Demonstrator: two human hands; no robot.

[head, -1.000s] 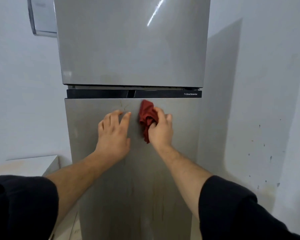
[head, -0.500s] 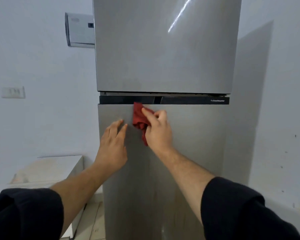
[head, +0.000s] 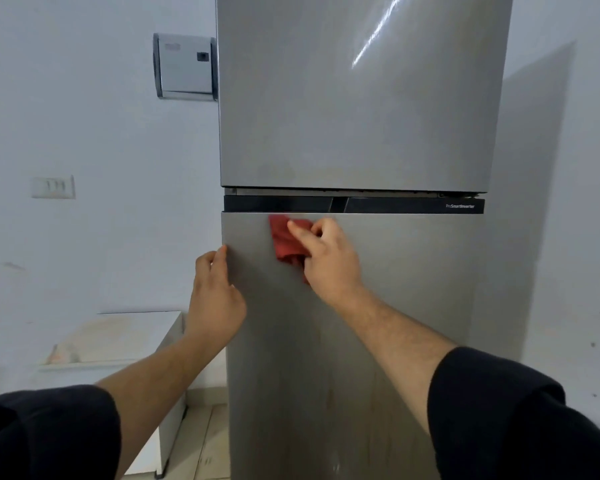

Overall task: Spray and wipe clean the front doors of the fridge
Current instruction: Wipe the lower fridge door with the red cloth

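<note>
A tall silver fridge fills the middle of the view, with an upper door (head: 357, 109) and a lower door (head: 413, 289) split by a black strip (head: 388, 205). My right hand (head: 326, 258) grips a crumpled red cloth (head: 284, 239) and presses it against the lower door near its top left corner, just under the strip. My left hand (head: 215, 289) rests at the lower door's left edge, fingers curled round that edge. Faint streaks run down the lower door. No spray bottle is in view.
A white wall surrounds the fridge. A white wall-mounted box (head: 184, 65) hangs left of the upper door, and a switch plate (head: 53, 186) sits lower left. A low white cabinet (head: 118, 344) stands on the tiled floor left of the fridge.
My right hand has carried the red cloth leftward along the top of the lower door. My left hand slid from the door's face to its left edge. The view swung left.
</note>
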